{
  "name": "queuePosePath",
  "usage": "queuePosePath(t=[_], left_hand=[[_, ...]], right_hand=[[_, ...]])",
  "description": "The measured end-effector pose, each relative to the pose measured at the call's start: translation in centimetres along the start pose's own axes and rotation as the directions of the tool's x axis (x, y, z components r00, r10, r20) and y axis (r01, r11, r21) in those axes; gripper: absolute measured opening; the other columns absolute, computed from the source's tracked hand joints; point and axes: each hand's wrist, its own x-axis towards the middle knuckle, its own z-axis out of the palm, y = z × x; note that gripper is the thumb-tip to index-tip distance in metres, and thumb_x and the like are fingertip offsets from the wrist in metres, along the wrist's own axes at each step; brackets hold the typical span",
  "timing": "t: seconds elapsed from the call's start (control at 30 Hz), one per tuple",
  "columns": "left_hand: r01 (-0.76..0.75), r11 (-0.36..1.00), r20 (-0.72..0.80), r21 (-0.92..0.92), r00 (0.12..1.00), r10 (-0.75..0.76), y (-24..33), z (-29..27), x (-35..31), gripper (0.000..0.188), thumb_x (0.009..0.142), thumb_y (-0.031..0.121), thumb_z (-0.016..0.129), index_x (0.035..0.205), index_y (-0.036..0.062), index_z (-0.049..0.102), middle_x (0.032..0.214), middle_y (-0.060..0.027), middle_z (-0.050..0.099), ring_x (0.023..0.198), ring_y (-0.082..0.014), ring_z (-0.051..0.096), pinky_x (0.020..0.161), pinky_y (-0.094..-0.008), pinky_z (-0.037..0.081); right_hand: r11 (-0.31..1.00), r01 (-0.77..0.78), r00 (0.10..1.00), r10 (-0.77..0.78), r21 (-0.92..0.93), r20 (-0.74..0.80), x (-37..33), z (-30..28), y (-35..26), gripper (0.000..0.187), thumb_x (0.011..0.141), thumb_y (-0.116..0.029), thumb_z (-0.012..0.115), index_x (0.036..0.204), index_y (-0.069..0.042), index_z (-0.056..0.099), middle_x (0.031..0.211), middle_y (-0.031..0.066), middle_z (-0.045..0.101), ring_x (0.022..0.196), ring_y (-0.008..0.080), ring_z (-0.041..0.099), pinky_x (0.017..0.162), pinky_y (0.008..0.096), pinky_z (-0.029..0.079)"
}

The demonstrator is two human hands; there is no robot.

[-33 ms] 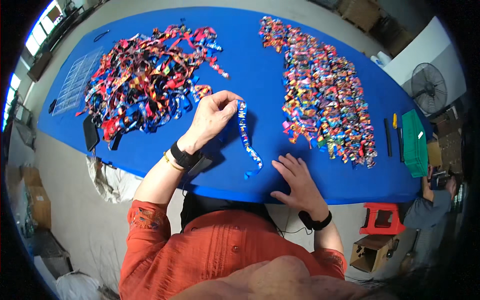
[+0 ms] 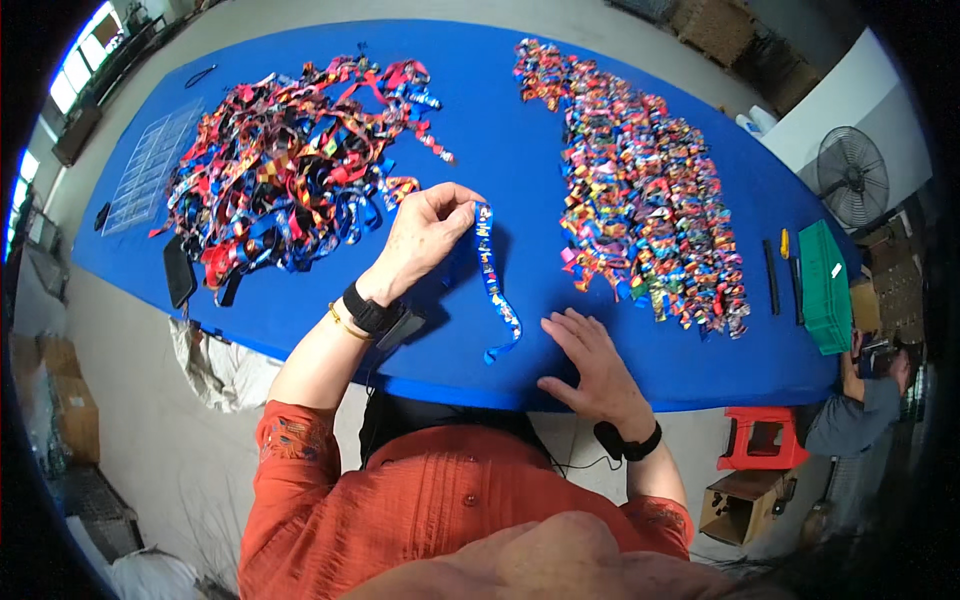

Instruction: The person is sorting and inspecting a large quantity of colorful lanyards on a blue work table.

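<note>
While left fingers [image 2: 462,212] pinch the ribbon [image 2: 492,275] top—right hand [image 2: 590,365] lies flat, fingers spread.

Head-worn fisheye; looks steeply down, close over blue table [image 2: 480,90].

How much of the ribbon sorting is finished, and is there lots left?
Done, it seems: many strips lie in tidy rows on the right of the blue table. In hand: the left hand pinches one end of a blue patterned ribbon, while the right hand rests flat near its other end. Left: a big tangled heap on the left, so probably about half remains.
</note>
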Motion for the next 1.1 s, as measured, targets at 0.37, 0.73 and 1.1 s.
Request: queuePosePath(t=[0.37, 0.73, 1.1], left_hand=[[0.042, 0.984, 0.036, -0.172, 0.999, -0.037, -2.9, -0.4, 4.5, 0.014, 0.094, 0.010, 0.063, 0.104, 0.0011, 0.068, 0.089, 0.0017, 0.067, 0.081, -0.0037, 0.057, 0.071, -0.0190, 0.046], [0.105, 0.967, 0.078, -0.234, 0.993, -0.090, -5.5, -1.2, 3.9, 0.018, 0.095, 0.010, 0.063, 0.109, 0.0016, 0.067, 0.098, -0.0027, 0.069, 0.089, -0.0063, 0.060, 0.079, -0.0204, 0.047], [0.187, 0.919, 0.170, -0.348, 0.976, -0.134, -6.0, -0.5, 3.4, 0.011, 0.094, 0.009, 0.064, 0.104, 0.0036, 0.063, 0.095, 0.0000, 0.066, 0.084, -0.0049, 0.060, 0.076, -0.0190, 0.048]], right_hand=[[0.876, 0.037, 0.853, 0.223, 0.481, -0.472, 15.0, 0.3, -0.2, 0.027, 0.086, -0.012, 0.069, 0.111, 0.000, 0.064, 0.092, 0.0157, 0.072, 0.085, 0.0242, 0.071, 0.075, 0.0335, 0.056], [0.760, -0.034, 0.880, 0.330, 0.649, -0.341, 19.1, 3.6, 1.3, 0.012, 0.088, -0.010, 0.069, 0.093, -0.001, 0.065, 0.081, 0.0072, 0.070, 0.074, 0.0117, 0.066, 0.069, 0.0267, 0.053], [0.569, -0.061, 0.910, 0.370, 0.820, -0.189, 18.0, 4.0, 2.7, 0.009, 0.090, -0.008, 0.068, 0.090, -0.001, 0.061, 0.074, 0.0004, 0.063, 0.069, 0.0052, 0.057, 0.063, 0.0233, 0.048]])
